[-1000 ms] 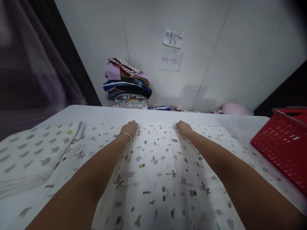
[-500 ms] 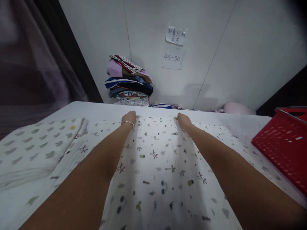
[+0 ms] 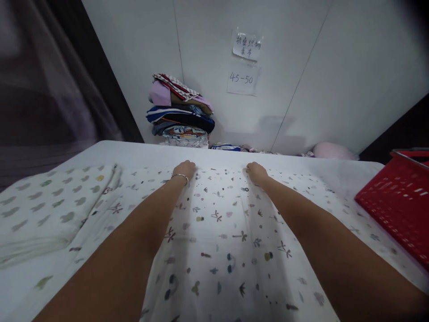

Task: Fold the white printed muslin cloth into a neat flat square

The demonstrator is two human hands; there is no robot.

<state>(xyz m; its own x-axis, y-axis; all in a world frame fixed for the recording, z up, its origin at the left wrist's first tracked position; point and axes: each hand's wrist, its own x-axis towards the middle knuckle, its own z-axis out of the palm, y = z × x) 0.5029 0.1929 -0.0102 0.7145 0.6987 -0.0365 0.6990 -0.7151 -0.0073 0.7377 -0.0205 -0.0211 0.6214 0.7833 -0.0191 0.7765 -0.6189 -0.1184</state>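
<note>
A white cloth [image 3: 217, 214] printed with small palms, pineapples and other motifs lies spread over the table, running toward me between my arms. My left hand [image 3: 185, 168], with a bracelet at its wrist, is closed on the cloth's far edge. Level with it on the right, my right hand [image 3: 256, 171] pinches the same edge, its fingers curled and partly hidden from me. Between the two hands the edge lies roughly straight, near the table top. Soft folds run down the cloth beside each forearm.
A folded white cloth with grey and green shapes [image 3: 50, 197] lies at the left on the white table [image 3: 140, 152]. A red perforated basket [image 3: 395, 201] stands at the right. Behind the table, folded fabrics [image 3: 181, 112] are stacked against the wall, which bears paper signs [image 3: 241, 82].
Both hands have come down slightly toward the table with the cloth's far edge. My left hand has shifted a little right and looks flatter. The view has tilted slightly.
</note>
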